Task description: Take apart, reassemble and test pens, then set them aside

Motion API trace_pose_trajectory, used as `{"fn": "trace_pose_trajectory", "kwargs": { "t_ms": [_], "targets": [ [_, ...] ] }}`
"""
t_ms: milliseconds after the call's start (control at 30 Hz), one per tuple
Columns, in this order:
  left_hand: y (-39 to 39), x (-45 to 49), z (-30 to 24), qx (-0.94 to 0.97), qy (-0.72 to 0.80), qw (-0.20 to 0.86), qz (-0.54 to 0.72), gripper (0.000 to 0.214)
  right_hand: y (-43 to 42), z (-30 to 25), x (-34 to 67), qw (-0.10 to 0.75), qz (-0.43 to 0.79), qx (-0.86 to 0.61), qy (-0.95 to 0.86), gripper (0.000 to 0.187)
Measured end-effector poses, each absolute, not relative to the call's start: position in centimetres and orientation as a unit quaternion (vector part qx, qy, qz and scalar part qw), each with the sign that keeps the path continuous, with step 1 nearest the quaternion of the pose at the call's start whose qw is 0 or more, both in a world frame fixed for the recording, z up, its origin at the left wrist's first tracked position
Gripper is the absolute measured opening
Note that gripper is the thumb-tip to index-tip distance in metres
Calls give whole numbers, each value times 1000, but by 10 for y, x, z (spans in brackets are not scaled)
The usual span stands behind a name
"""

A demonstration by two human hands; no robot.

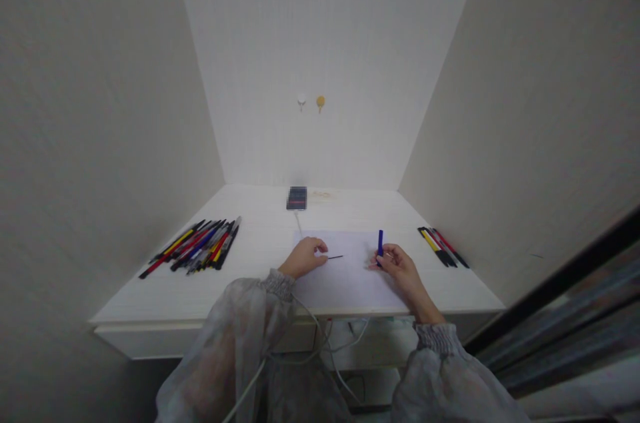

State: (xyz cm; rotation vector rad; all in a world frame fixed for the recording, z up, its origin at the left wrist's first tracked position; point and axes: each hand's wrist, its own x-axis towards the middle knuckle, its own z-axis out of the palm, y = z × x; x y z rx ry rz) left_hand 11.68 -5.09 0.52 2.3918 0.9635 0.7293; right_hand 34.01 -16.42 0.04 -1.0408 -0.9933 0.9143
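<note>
Between the thumb and finger of my left hand (306, 257) is a thin dark pen refill (336, 256), pointing right over the white paper sheet (345, 286). My right hand (404, 271) pinches a blue pen barrel (381, 244) that stands nearly upright above the sheet's right side. The lower end of the barrel is hidden by my fingers. A gap separates the refill from the barrel.
A heap of assorted pens (200, 246) lies on the white desk (255, 290) at left. Several more pens (443, 246) lie in a row at right. A phone (297, 198) with a white cable (299, 223) rests at the back. Walls close in the desk on three sides.
</note>
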Motion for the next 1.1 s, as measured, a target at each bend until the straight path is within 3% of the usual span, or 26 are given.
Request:
{"fn": "trace_pose_trajectory", "kwargs": {
  "t_ms": [333,600,1100],
  "targets": [
    [-48,147,21,930,253,191,185,12,-166,9,342,650,456,-456,-401,27],
    [-53,182,8,940,266,167,132,28,-161,12,345,658,459,-454,-387,34],
    [-55,184,3,931,251,215,157,3,-152,-10,352,647,370,-504,-436,32]
  ]
}}
